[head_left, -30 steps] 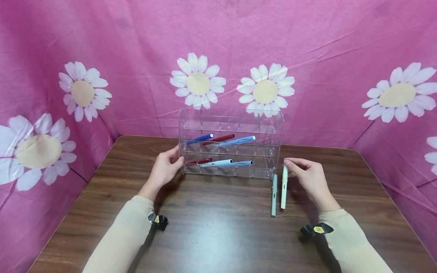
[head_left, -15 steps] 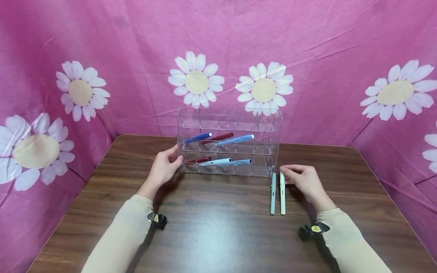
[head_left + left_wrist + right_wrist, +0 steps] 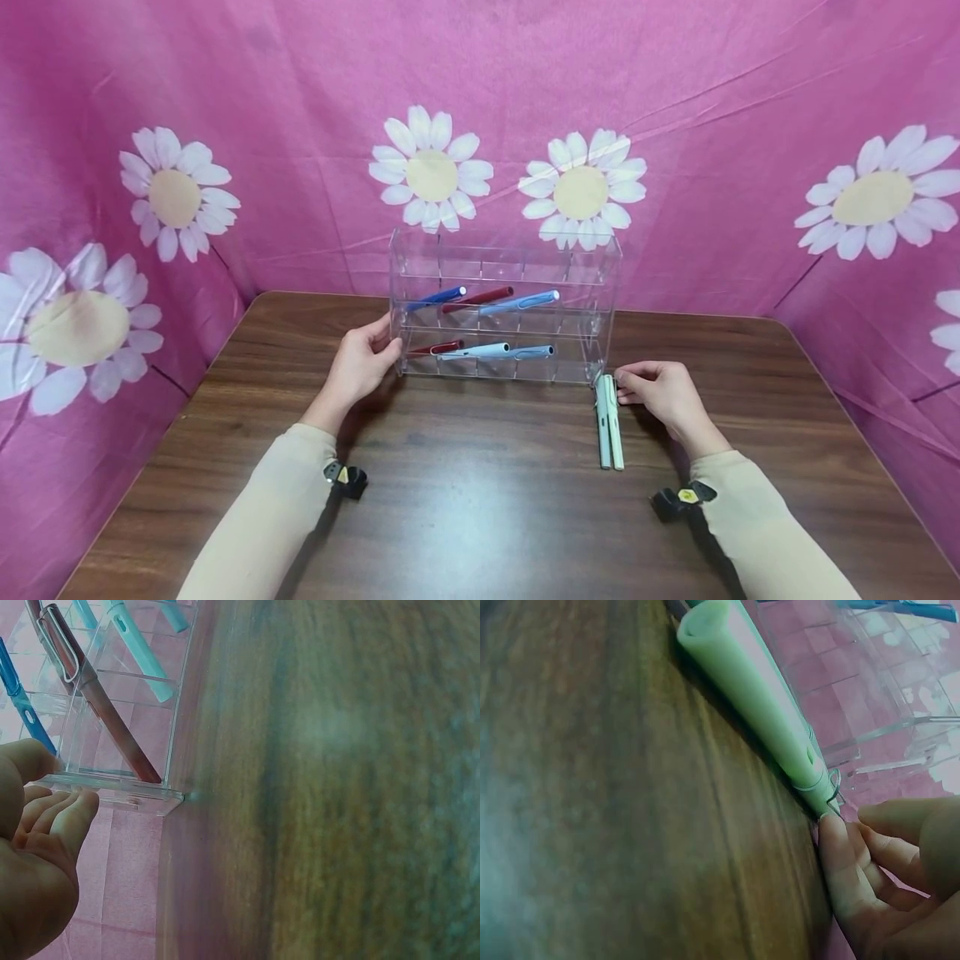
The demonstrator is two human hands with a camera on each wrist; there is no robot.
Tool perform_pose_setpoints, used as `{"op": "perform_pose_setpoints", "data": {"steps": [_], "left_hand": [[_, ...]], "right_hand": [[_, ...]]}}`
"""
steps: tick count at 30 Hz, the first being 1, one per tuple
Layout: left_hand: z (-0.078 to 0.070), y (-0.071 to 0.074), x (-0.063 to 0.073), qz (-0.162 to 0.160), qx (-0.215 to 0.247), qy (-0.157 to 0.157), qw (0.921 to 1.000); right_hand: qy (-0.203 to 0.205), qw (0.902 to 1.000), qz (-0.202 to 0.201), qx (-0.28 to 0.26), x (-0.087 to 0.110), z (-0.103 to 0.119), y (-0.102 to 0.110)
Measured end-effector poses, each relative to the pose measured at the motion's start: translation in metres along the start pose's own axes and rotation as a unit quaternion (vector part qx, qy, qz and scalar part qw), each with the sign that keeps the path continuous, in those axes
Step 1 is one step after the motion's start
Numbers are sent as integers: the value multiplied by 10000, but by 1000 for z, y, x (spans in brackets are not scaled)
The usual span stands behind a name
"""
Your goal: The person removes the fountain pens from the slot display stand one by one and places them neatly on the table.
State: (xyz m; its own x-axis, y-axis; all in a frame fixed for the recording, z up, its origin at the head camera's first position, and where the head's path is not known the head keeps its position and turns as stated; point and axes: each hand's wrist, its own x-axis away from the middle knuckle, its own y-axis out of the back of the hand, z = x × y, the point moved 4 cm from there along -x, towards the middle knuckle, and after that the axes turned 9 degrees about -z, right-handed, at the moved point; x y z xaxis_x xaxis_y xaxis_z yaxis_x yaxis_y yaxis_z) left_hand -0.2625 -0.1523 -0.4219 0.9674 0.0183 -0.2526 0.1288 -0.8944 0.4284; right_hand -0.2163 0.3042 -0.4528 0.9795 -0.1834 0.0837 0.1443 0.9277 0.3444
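A clear acrylic pen rack (image 3: 480, 379) stands at the back of the table. My left hand (image 3: 356, 367) grips its left side wall, thumb on one face and fingers on the other in the left wrist view. To the right of the rack, a pale green capped pen (image 3: 614, 429) lies against a grey-green pen (image 3: 603, 429), both pointing toward me. My right hand (image 3: 667, 400) pinches the pale green pen's far cap end, near its metal clip (image 3: 835, 784). In the right wrist view the grey-green pen is mostly hidden behind it.
On the rack's middle tier lie a dark blue pen (image 3: 437, 298), a dark red pen (image 3: 477, 300) and a light blue pen (image 3: 520, 302). The lowest tier holds a dark red pen (image 3: 437, 348) and two bluish ones. A pink flowered cloth (image 3: 675, 83) hangs behind the table (image 3: 465, 500).
My right hand has lowered the pale green pen onto the table and slid it left until it lies alongside the grey-green pen. The left hand has stayed on the rack.
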Motion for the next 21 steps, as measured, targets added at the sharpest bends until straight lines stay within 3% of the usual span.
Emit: {"op": "perform_pose_setpoints", "data": {"steps": [21], "left_hand": [[0, 1, 0, 2, -68, 64, 10000]], "right_hand": [[181, 9989, 188, 397, 9, 6, 1]]}}
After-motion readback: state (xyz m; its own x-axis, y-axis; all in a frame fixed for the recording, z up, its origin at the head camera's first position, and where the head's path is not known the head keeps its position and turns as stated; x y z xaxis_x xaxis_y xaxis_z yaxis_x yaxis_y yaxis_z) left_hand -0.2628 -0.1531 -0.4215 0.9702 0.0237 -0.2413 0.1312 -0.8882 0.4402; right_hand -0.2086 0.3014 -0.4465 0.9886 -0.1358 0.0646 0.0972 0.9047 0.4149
